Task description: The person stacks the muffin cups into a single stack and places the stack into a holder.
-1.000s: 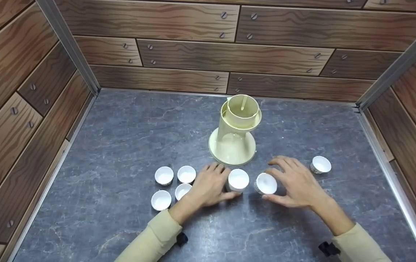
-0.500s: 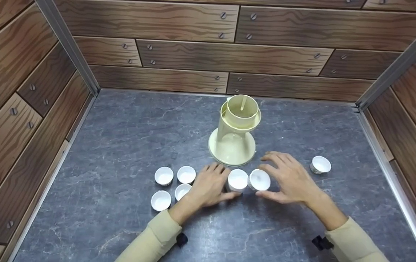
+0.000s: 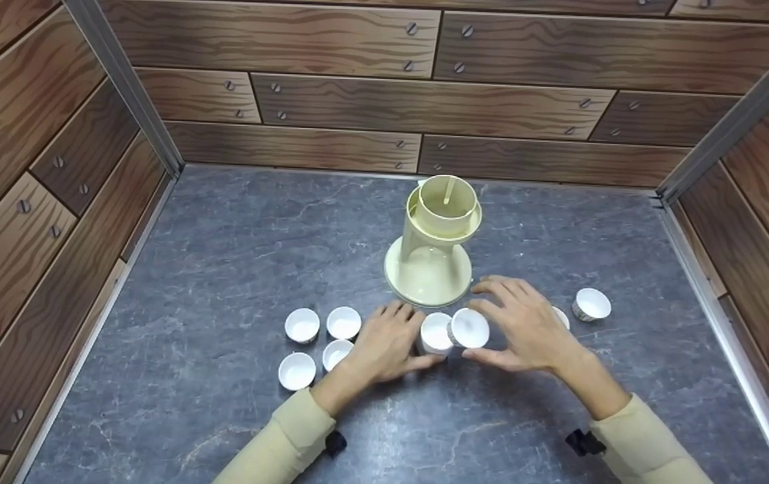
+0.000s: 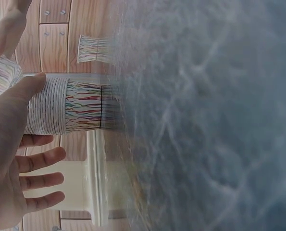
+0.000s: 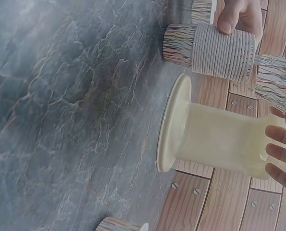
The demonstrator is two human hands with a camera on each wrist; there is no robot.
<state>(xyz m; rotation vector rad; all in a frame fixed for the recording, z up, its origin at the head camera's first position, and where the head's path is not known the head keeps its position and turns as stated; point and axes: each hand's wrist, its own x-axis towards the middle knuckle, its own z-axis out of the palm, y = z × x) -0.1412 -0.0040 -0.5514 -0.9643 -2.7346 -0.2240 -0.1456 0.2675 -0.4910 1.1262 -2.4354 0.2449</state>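
A stack of nested paper cups (image 3: 435, 334) with colourful streaks stands upright on the table, its piled white rims plain in the left wrist view. My left hand (image 3: 390, 339) grips the stack from the left side, thumb in front. My right hand (image 3: 525, 326) holds a single paper cup (image 3: 470, 328) between thumb and fingers. In the right wrist view this cup (image 5: 273, 82) is tilted, right at the top of the stack (image 5: 222, 52). Another cup (image 3: 562, 316) is partly hidden behind my right hand.
Several single paper cups (image 3: 302, 325) stand at the left, one partly covered by my left arm. One more cup (image 3: 591, 305) stands at the right. A cream plastic stand (image 3: 429, 269) with a round base and tube top rises behind the stack. Wood-patterned walls (image 3: 331, 101) enclose the table.
My right hand has carried its cup leftward to the stack's rim, uncovering part of another cup behind the hand. My left hand has stayed on the stack.
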